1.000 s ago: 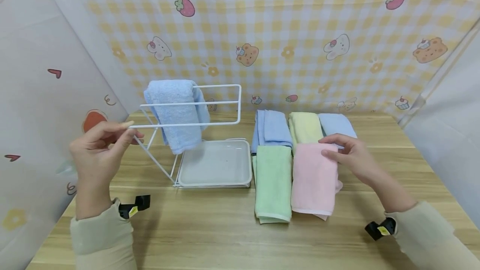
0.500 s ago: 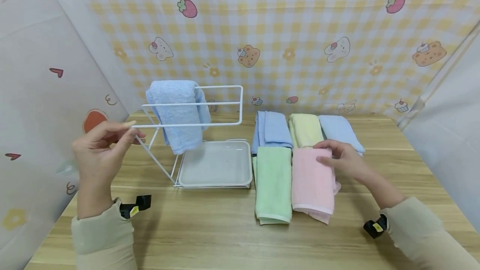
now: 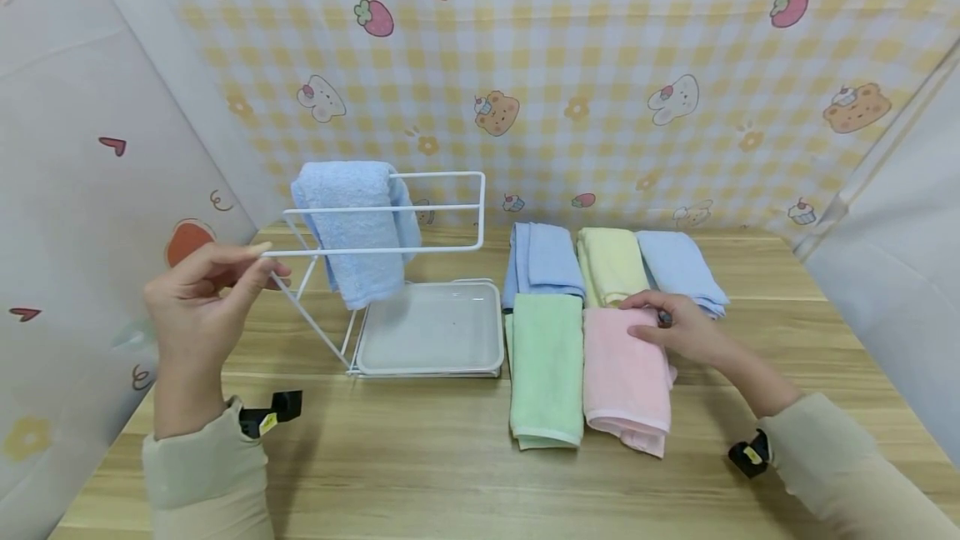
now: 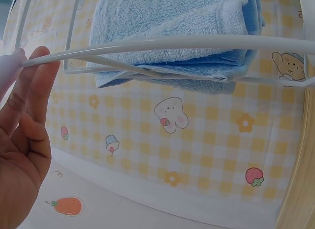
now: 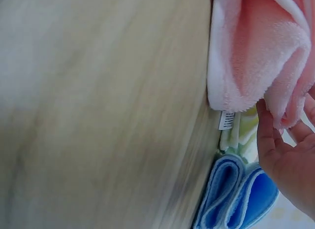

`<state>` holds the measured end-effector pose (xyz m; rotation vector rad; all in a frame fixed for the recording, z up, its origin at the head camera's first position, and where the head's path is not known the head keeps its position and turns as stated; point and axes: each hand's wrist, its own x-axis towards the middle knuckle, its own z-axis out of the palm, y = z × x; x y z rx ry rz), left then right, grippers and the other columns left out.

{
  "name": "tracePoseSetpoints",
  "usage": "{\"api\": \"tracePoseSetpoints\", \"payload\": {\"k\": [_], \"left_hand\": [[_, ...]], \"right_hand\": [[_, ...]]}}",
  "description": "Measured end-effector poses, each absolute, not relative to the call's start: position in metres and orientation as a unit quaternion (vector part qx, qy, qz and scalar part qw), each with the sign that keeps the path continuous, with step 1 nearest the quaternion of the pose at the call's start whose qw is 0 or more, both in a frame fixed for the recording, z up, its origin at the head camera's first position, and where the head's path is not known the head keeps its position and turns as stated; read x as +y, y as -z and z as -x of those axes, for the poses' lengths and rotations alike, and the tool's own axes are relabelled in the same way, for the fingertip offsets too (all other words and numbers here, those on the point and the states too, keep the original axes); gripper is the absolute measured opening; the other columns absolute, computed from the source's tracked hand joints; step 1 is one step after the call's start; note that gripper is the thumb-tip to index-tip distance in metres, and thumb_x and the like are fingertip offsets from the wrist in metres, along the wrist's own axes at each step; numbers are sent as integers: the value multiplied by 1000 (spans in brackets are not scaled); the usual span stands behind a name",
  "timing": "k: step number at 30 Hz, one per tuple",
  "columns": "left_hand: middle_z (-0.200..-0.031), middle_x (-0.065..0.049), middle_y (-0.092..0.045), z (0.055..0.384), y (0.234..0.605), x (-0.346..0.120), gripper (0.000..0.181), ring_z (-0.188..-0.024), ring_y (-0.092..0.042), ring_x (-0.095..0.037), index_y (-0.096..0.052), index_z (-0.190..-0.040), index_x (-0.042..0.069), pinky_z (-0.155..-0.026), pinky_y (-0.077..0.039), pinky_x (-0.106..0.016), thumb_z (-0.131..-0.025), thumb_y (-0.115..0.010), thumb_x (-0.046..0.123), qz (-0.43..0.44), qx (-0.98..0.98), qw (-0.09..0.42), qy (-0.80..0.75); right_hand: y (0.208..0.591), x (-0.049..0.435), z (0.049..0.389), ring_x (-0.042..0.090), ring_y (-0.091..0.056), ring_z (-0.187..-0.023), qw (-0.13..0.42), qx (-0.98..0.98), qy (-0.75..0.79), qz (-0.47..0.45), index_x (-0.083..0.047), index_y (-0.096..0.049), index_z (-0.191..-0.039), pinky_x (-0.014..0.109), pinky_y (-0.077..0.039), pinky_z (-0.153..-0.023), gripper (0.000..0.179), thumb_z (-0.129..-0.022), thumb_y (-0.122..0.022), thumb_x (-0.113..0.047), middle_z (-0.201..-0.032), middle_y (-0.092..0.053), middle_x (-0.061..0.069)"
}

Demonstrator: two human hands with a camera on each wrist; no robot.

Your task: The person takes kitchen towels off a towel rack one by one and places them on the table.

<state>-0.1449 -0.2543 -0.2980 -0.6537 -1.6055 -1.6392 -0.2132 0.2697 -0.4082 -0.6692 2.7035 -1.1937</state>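
In the head view my left hand (image 3: 202,298) pinches the front left corner of a white wire rack (image 3: 375,251) between thumb and fingers. A folded light blue towel (image 3: 348,232) hangs over the rack's rear bars. The left wrist view shows the same towel (image 4: 167,27) behind the bar held by my fingers. On the right, my right hand (image 3: 678,327) pinches the far edge of a folded pink towel (image 3: 626,382), and in the right wrist view the pink cloth (image 5: 266,56) hangs in folds from the fingers. Beside it lies a folded green towel (image 3: 547,369).
A pale tray (image 3: 431,332) sits in the rack's base. Behind the green and pink towels lie a folded blue towel (image 3: 551,261), a yellow towel (image 3: 613,265) and another light blue towel (image 3: 681,269). A patterned cloth (image 3: 562,48) backs the wooden table (image 3: 420,457).
My right hand has drawn the pink towel a little toward me and left, so more of the yellow and right-hand light blue towels shows. My left hand stays on the rack.
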Motion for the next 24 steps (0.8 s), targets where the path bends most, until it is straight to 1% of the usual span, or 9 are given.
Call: {"api": "tracePoseSetpoints", "payload": {"k": [5,7,14,17,19,22,24], "left_hand": [[-77,-6,-76,145,298,-255,10,-65,-73,-11,-63,-88,-27,-64,-60,-17,-78,-61,-29,260,-628,370,634],[-77,-5,-76,145,298,-255,10,-65,-73,-11,-63,-88,-27,-64,-60,-16,-78,-61,-29,260,-630,371,631],[-77,-5,-76,145,299,-255,10,-65,-73,-11,-62,-88,-27,-64,-60,-16,-78,-61,-29,257,-634,369,629],[-77,-4,-76,145,298,-255,10,-65,-73,-10,-63,-89,-27,-64,-60,-16,-79,-61,-28,254,-638,371,625],[-77,-4,-76,145,298,-255,10,-65,-73,-10,-63,-89,-27,-64,-60,-16,-79,-61,-28,252,-640,371,623],[-77,-4,-76,145,298,-255,10,-65,-73,-10,-63,-89,-26,-64,-60,-16,-79,-61,-28,251,-640,371,624],[-77,-4,-76,145,298,-255,11,-64,-73,-10,-63,-89,-27,-63,-60,-16,-79,-61,-28,251,-638,370,627]], "right_hand": [[404,270,213,5,-53,-79,43,892,394,217,-5,-67,-116,20,-49,-64,25,-92,-70,-9,-109,-67,15],[400,269,213,5,-55,-78,38,891,397,218,-5,-68,-116,21,-50,-64,24,-92,-69,-7,-108,-67,14],[382,265,216,1,-61,-93,13,892,393,224,-4,-68,-115,18,-56,-78,23,-93,-69,-8,-111,-70,14],[372,261,219,0,-61,-93,-2,891,390,232,-5,-68,-115,18,-56,-79,23,-93,-69,-8,-111,-69,13],[365,257,222,0,-60,-92,-13,889,391,239,-6,-68,-115,18,-56,-77,22,-93,-69,-8,-110,-70,8],[354,250,227,-1,-60,-89,-36,884,393,252,-7,-69,-114,18,-57,-74,22,-92,-70,-7,-106,-70,-5],[347,243,230,-1,-60,-88,-49,880,395,261,-9,-70,-113,16,-57,-72,21,-92,-70,-7,-105,-69,-8]]}}
